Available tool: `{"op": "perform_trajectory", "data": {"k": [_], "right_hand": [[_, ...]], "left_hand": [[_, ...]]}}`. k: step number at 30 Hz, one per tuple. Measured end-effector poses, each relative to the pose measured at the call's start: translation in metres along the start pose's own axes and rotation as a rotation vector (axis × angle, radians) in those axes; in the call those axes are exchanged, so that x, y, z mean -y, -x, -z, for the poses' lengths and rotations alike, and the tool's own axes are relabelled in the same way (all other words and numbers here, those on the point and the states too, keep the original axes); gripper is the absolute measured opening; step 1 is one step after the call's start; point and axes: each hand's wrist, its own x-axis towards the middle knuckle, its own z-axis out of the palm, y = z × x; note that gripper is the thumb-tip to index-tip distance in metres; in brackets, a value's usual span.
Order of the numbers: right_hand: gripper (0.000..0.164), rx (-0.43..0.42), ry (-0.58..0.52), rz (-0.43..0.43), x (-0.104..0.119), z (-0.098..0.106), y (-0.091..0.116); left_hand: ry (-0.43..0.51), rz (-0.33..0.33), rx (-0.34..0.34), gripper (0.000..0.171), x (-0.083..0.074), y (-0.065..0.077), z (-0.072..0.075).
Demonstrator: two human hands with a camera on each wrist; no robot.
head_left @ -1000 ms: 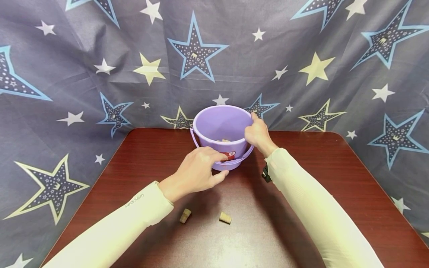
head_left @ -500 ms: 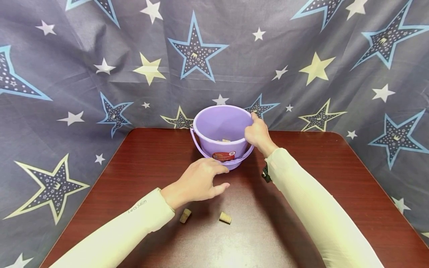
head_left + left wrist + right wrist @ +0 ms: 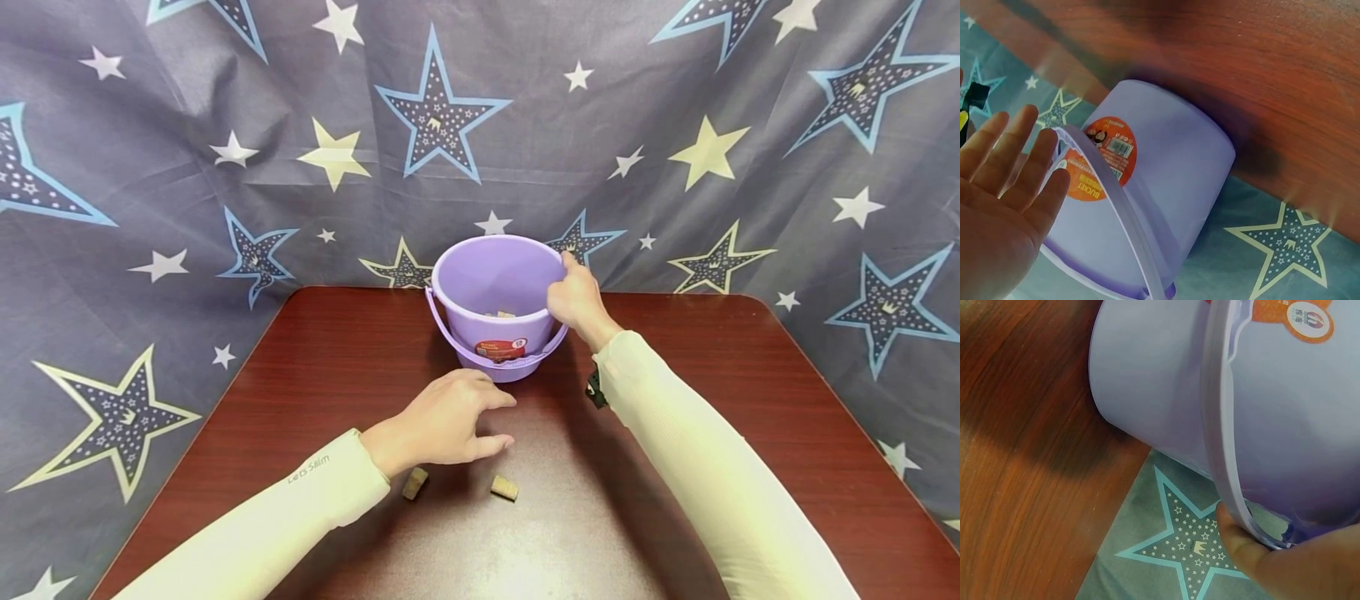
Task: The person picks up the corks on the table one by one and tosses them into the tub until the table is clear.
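Note:
A purple plastic bucket (image 3: 468,333) stands upright at the back of the table, its handle (image 3: 444,327) hanging down across the front below a red label (image 3: 501,348). My right hand (image 3: 579,298) grips the bucket's right rim near the handle joint. In front of the bucket, my left hand (image 3: 442,418) hovers with fingers stretched and thumb apart, holding nothing. Two small tan cork-like pieces, a left one (image 3: 415,483) and a right one (image 3: 504,488), lie on the table below that hand. More tan pieces (image 3: 506,315) show inside the bucket, mostly hidden by its front wall.
The dark red wooden table (image 3: 705,400) ends at the back close against a grey curtain (image 3: 525,125) printed with stars. A black strap (image 3: 595,388) sits at my right wrist.
My left hand has drawn back from the bucket's front and handle toward me, uncovering the label. My right hand, the bucket and the tan pieces have stayed put.

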Motion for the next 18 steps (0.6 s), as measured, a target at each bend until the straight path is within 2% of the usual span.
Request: {"op": "perform_trajectory", "data": {"k": [11, 18], "right_hand": [[0.074, -0.005, 0.017, 0.018, 0.0, -0.001, -0.001], [0.073, 0.009, 0.003, -0.005, 0.001, 0.0, 0.0]], "left_hand": [[-0.02, -0.029, 0.061, 0.045, -0.001, 0.005, -0.008], [-0.027, -0.008, 0.136, 0.027, -0.004, 0.008, -0.015]]}}
